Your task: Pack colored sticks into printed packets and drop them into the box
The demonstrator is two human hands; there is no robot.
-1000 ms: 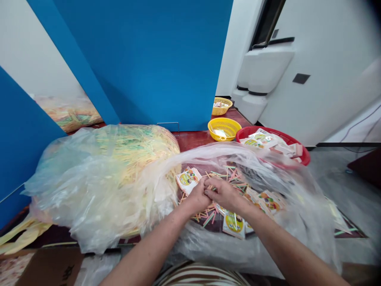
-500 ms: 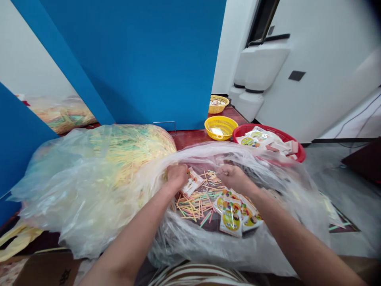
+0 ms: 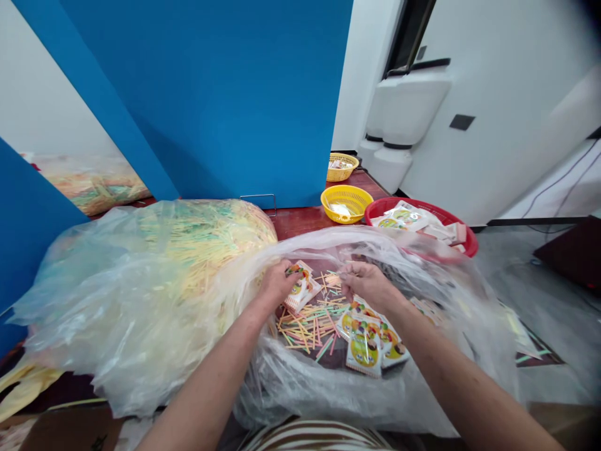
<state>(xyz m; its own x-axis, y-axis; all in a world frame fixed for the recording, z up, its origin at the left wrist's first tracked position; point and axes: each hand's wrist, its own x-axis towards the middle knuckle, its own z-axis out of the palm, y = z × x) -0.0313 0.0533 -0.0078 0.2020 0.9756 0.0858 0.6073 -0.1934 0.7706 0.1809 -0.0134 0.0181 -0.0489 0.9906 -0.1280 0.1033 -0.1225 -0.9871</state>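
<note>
Inside the open mouth of a clear plastic bag (image 3: 300, 379), my left hand (image 3: 278, 283) grips a small printed packet (image 3: 299, 289) by its upper left part, with another packet under it. My right hand (image 3: 364, 282) is at the right of the opening, its fingers curled and pinched together; what they hold, if anything, is too small to make out. Between and below the hands lie scattered pastel sticks (image 3: 307, 326), pink, yellow and green. Several printed packets (image 3: 365, 344) are stacked below my right hand.
A big clear bag full of pastel sticks (image 3: 206, 232) bulges at the left. Behind are a yellow basket (image 3: 347, 202), a second yellow basket (image 3: 342, 166) and a red basket (image 3: 472, 241) of packets. A blue panel (image 3: 225, 100) stands at the back.
My left hand has opened out slightly from a fist and now shows more of the packet under its fingers. The fingers of my right hand have turned downward a little.
</note>
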